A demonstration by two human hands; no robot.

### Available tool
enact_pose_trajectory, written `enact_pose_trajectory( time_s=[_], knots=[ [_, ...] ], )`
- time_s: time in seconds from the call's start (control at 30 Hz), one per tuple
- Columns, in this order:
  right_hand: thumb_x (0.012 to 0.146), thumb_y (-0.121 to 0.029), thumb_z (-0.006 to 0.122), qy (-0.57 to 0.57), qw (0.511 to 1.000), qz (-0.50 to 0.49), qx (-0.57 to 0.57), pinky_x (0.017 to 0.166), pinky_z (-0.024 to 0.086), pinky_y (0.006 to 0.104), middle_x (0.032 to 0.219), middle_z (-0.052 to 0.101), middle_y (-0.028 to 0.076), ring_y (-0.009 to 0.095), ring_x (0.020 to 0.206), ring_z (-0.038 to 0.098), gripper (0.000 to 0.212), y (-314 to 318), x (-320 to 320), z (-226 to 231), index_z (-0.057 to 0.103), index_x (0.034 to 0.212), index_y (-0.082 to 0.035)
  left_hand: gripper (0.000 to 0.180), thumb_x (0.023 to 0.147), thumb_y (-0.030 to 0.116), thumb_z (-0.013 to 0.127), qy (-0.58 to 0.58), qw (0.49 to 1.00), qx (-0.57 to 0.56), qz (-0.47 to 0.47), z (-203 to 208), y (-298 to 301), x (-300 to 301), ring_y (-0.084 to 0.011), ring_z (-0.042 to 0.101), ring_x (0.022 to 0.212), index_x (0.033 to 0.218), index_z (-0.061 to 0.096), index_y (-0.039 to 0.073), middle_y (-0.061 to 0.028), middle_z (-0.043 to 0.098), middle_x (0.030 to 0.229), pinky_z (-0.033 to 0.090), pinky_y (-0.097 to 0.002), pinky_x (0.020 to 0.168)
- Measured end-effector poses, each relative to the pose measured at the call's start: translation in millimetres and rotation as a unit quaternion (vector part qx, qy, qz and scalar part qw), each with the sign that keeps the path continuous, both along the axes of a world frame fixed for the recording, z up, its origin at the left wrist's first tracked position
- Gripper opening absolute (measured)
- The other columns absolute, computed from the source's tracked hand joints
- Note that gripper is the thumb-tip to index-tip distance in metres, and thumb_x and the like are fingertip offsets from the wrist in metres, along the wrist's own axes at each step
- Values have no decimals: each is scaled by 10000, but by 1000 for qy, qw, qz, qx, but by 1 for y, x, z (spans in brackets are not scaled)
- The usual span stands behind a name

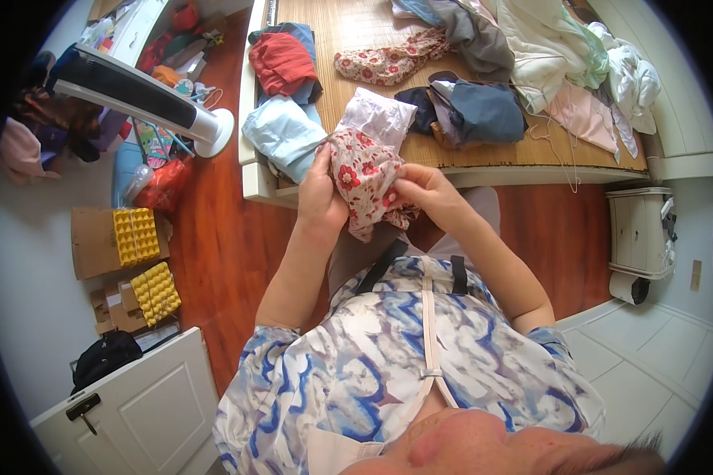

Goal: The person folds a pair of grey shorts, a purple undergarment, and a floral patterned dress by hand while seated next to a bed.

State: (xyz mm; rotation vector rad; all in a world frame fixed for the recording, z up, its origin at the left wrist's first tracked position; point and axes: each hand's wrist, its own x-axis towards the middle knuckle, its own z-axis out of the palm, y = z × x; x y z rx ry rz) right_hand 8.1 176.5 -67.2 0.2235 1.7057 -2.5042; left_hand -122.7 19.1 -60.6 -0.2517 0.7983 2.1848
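A white garment with red flowers (364, 178) hangs between my two hands over my lap, at the bed's front edge. My left hand (322, 190) grips its left side, thumb on top. On the other side, my right hand (429, 190) pinches the cloth between thumb and fingers. Just beyond lies pale lilac cloth (375, 116), touching the garment; whether the two are one piece I cannot tell. Close to my left hand sits a folded light-blue garment (284, 136). A folded blue-grey garment (487, 113) lies further right, beside dark clothes.
On the bed mat (356, 32) are folded red clothing (281, 63), another floral piece (392, 62) and a heap of pale bedding (543, 47). A tower fan (135, 93) stands left, above cardboard boxes (91, 245) and yellow egg trays (136, 237). A cream bin (640, 233) is at right.
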Motion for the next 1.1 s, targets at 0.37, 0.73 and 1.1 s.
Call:
enact_pose_trajectory(
  time_s=[0.37, 0.73, 1.1],
  knots=[
    [1018, -159, 466, 54, 977, -46, -201, 672, 590, 317, 959, 668, 88, 187, 789, 700, 168, -3, -26, 38, 535, 1106, -34, 353, 943, 213, 616, 355, 879, -312, -56, -44, -57, 6, -181, 650, 899, 1213, 590, -12, -103, 651, 1138, 511, -275, 806],
    [1026, -166, 446, 27, 980, -118, -158, 639, 599, 283, 996, 680, 129, 214, 789, 709, 212, -26, -46, 21, 550, 1125, -8, 387, 873, 125, 680, 587, 720, -370, -16, -5, -42, 39, -171, 644, 897, 1218, 590, -25, -149, 671, 983, 508, -261, 767],
    [1021, -236, 483, -21, 994, -98, -50, 658, 565, 250, 998, 673, 94, 144, 797, 670, 254, -19, -39, 14, 580, 1122, -25, 293, 1038, 162, 418, 180, 983, -13, -32, -7, -39, 33, -161, 671, 954, 1195, 582, -24, -106, 672, 1104, 551, -292, 842]
  ],
)
